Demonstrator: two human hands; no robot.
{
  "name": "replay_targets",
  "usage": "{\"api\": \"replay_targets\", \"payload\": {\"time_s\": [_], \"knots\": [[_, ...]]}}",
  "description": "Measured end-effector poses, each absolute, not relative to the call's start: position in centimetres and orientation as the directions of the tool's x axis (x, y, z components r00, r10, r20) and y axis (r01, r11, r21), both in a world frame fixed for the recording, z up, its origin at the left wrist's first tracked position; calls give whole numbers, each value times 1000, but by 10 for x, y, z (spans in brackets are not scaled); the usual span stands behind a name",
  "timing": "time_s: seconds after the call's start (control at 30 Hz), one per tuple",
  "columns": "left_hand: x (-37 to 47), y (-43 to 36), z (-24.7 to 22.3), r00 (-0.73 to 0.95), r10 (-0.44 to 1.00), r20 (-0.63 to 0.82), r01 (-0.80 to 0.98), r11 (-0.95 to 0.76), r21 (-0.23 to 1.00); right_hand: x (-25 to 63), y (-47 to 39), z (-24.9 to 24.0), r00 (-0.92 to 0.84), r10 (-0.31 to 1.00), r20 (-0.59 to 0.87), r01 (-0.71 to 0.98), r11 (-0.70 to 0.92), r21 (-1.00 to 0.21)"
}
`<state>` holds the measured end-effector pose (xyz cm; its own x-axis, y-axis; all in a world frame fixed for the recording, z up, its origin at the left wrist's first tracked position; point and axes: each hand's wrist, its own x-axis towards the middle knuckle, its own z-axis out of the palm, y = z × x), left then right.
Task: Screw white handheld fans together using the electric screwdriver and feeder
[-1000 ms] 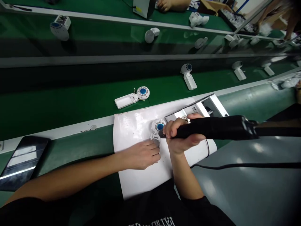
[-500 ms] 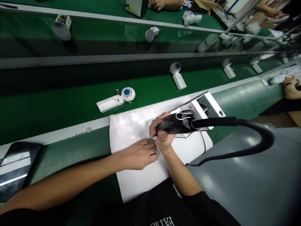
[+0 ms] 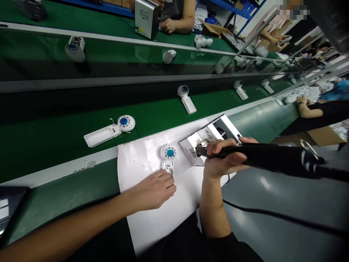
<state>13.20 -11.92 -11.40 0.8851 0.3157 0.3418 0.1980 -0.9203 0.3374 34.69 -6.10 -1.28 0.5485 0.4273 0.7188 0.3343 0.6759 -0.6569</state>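
Note:
On a white sheet (image 3: 147,163) lies a white handheld fan (image 3: 168,154) with a round head and a blue centre. My left hand (image 3: 154,189) grips its handle, and the fingers hide much of that part. In my right hand (image 3: 223,162) is a black electric screwdriver (image 3: 261,154), held almost level with its cable trailing off to the right. The driver's tip is at the front of a screw feeder (image 3: 203,140), a white and silver box to the right of the fan. Whether a screw is on the tip is too small to see.
Beyond the sheet, a green conveyor belt (image 3: 147,102) carries several fans, among them an open one (image 3: 109,133) at left. A dark tablet-like panel (image 3: 11,207) lies at far left. Co-workers' hands (image 3: 170,26) show across the line and at right.
The screwdriver has moved from the fan rightward to the screw feeder, uncovering the fan's head. My left hand stays at the fan's handle. The view has shifted somewhat.

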Motion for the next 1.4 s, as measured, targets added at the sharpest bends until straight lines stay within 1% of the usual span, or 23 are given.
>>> {"api": "replay_targets", "payload": {"time_s": [0.07,0.13,0.27,0.33,0.47,0.7,0.9,1.07,1.27,1.4], "knots": [[132,-119,-114,885,314,343,195,-921,338,349,-60,-14,546,470,693,280,677,-680],[132,-119,-114,884,314,346,196,-921,336,343,-63,-16,517,540,664,211,672,-710],[133,-119,-115,880,321,350,205,-922,330,318,-77,-25,400,728,557,-1,608,-794],[133,-119,-116,881,320,348,206,-922,327,307,-80,-32,356,767,535,-64,591,-804],[134,-118,-116,891,311,330,204,-925,321,297,-79,-44,332,796,506,-119,567,-815],[134,-118,-115,889,303,344,200,-931,306,299,-76,-43,361,815,453,-95,516,-852],[134,-117,-115,888,303,345,196,-930,310,300,-76,-45,363,805,469,-98,533,-840],[134,-116,-113,893,290,343,191,-936,295,293,-74,-55,329,839,433,-132,495,-859],[135,-115,-112,893,288,347,185,-935,302,291,-73,-61,324,847,420,-158,487,-859],[134,-115,-113,892,285,351,190,-941,280,291,-72,-62,318,849,423,-176,491,-853]]}}
